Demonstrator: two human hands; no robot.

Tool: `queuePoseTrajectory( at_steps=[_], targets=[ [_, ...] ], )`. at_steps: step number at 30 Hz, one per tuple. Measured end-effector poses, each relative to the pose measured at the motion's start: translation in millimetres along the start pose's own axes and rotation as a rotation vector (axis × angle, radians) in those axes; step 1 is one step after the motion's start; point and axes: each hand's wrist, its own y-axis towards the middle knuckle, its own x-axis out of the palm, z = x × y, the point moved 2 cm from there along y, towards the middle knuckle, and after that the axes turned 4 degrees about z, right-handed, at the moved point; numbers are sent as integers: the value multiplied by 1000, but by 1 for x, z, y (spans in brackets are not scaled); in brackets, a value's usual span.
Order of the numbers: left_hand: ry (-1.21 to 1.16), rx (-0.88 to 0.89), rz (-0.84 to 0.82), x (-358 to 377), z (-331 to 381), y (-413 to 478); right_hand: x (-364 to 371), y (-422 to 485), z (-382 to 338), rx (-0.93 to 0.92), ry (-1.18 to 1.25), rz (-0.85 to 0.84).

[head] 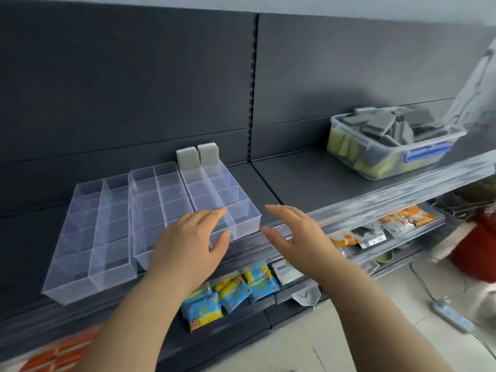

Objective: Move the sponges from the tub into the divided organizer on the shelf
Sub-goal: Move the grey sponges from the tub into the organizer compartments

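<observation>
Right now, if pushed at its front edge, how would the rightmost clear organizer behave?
Thin-walled and nearly empty, the organizer likely slides easily on the smooth shelf. Its rigid plastic probably won't flex. The two upright sponges at its back may topple.

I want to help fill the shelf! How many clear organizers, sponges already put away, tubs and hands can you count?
Clear organizers: 3
Sponges standing at the back of the right organizer: 2
Tub: 1 (the sponges heaped inside are too jumbled to count)
Hands, left and right, both holding nothing: 2
Total: 8
</observation>
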Motion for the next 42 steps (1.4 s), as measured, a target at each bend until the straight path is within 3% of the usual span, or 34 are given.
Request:
queuePoseTrajectory(
  at_steps=[7,19,26,34,42],
  targets=[
    [-64,106,-41,47,76,29,-60,-42,73,136,-48,105],
    [-213,330,-206,195,320,83,-202,-130,286,460,-88,158],
    [-197,364,-284,244,382,108,-242,-145,364,549,-84,164],
    [-272,373,-69,256,409,206,-275,-54,424,474,-29,179],
    [-344,418,144,266,424,356,-363,83,451,321,-84,295]
  ],
)
